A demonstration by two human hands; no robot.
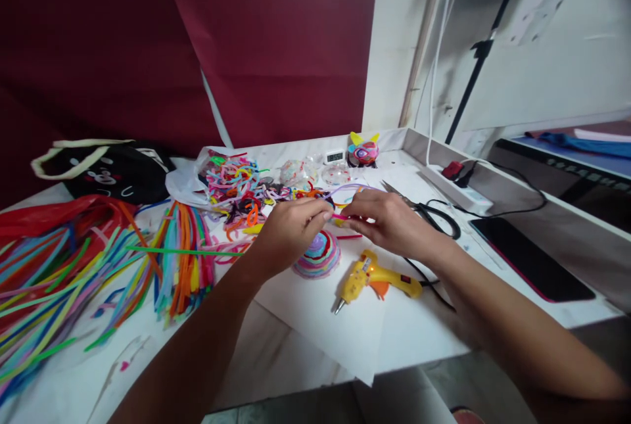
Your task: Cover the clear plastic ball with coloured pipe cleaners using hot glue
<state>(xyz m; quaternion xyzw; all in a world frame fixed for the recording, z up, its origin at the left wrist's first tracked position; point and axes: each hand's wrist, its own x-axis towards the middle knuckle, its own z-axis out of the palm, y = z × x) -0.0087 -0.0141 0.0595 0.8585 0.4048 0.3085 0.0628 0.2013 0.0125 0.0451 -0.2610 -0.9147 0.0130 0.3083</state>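
Observation:
My left hand (290, 227) and my right hand (389, 220) meet over the white table (305, 338), fingers pinched on a short pink pipe cleaner (340, 217) held between them. Just below the hands lies a round coiled piece of multicoloured pipe cleaner (318, 256). A yellow glue gun (374, 276) rests on a white paper sheet (345, 325) in front of my right hand, nozzle pointing toward me.
Long coloured pipe cleaners (73, 273) spread over the left of the table. A tangle of cut pieces (236, 190) lies behind the hands. Scissors (434, 213), a power strip (458, 190), a black tablet (532, 259), a black bag (108, 171) and a small colourful figure (363, 150) stand around.

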